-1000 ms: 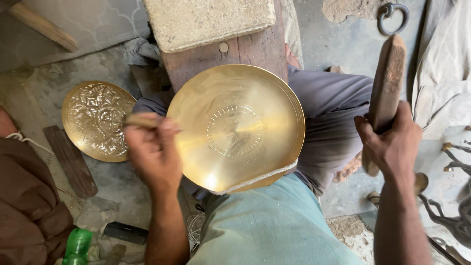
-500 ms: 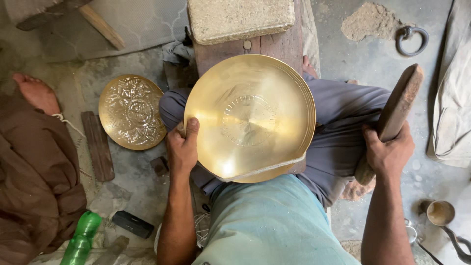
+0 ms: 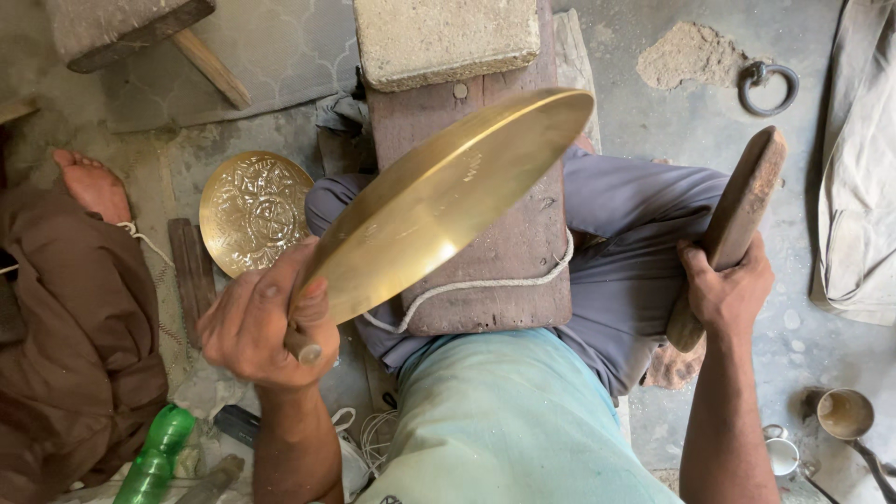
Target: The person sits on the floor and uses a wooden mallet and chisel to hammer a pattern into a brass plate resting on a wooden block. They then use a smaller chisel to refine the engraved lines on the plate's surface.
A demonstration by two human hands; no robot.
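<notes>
My left hand (image 3: 259, 325) grips the lower edge of a round brass plate (image 3: 439, 201) and holds it tilted almost edge-on above my lap. A small wooden-handled tool sticks out under the same fist. My right hand (image 3: 726, 289) is closed around a long wooden mallet (image 3: 737, 219) that stands upright beside my right knee. Under the plate, a wooden work block (image 3: 509, 252) with a white cord across it rests on my crossed legs.
A second, engraved brass plate (image 3: 254, 210) lies on the floor at left. A stone slab (image 3: 443, 37) sits on the block's far end. Another person's foot (image 3: 93, 187) and brown clothing are at far left. A green bottle (image 3: 154, 457), metal cups (image 3: 845, 415) and an iron ring (image 3: 767, 86) lie around.
The brass plate has swung from facing me flat to nearly edge-on, uncovering the wooden block. My left hand dropped lower on its rim. The mallet hand stayed by my right knee.
</notes>
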